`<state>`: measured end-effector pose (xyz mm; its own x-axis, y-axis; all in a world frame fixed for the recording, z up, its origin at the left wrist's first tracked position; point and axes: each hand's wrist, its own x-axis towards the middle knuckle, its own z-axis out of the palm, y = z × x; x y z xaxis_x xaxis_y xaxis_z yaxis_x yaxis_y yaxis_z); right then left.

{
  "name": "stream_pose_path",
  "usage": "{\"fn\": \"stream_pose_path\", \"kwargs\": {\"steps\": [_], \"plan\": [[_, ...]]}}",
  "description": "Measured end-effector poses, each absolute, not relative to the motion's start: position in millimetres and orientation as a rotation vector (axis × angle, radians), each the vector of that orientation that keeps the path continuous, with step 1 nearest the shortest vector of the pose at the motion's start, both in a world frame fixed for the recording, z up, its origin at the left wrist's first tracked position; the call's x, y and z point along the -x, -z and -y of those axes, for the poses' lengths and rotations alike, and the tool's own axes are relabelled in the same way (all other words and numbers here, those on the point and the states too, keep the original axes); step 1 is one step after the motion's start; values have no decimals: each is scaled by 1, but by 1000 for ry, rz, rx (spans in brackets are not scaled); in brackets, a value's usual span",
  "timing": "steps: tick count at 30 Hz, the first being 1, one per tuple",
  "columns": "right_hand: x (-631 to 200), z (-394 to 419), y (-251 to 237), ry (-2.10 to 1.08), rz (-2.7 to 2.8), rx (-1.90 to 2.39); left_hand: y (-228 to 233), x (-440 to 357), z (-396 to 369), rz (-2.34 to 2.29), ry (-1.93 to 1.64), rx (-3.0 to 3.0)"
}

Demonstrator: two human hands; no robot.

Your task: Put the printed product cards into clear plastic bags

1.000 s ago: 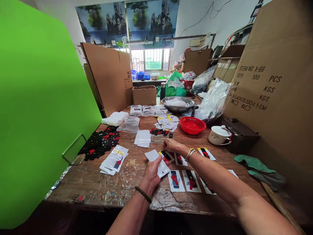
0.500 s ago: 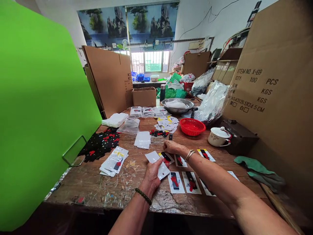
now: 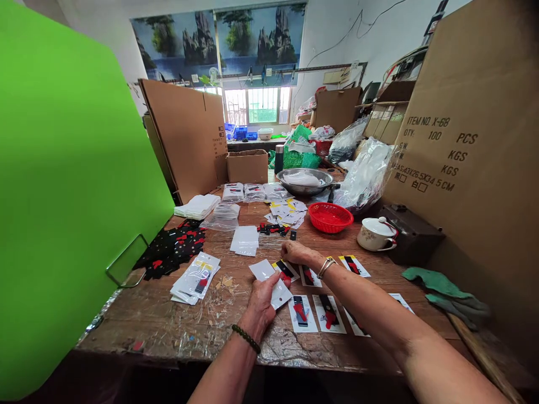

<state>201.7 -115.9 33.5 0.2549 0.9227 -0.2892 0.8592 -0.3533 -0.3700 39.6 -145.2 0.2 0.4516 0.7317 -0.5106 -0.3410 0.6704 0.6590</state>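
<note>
Your left hand (image 3: 261,295) grips a white packet (image 3: 281,293), thumb uppermost. At its one o'clock, your right hand (image 3: 297,253) curls downward, its hold unclear.

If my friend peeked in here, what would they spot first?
Probably the big bright green panel filling the left side. Next might be the red basket on the table, beyond the right hand. Front and centre, the left hand holds a white packet.
</note>
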Motion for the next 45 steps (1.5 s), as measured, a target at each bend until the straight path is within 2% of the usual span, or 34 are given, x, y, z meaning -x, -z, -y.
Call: {"fn": "stream_pose_path", "kwargs": {"steps": [45], "plan": [[-187,124,-21,-558,1435,2502,-2,-41,146,-871,-712,-524]]}}
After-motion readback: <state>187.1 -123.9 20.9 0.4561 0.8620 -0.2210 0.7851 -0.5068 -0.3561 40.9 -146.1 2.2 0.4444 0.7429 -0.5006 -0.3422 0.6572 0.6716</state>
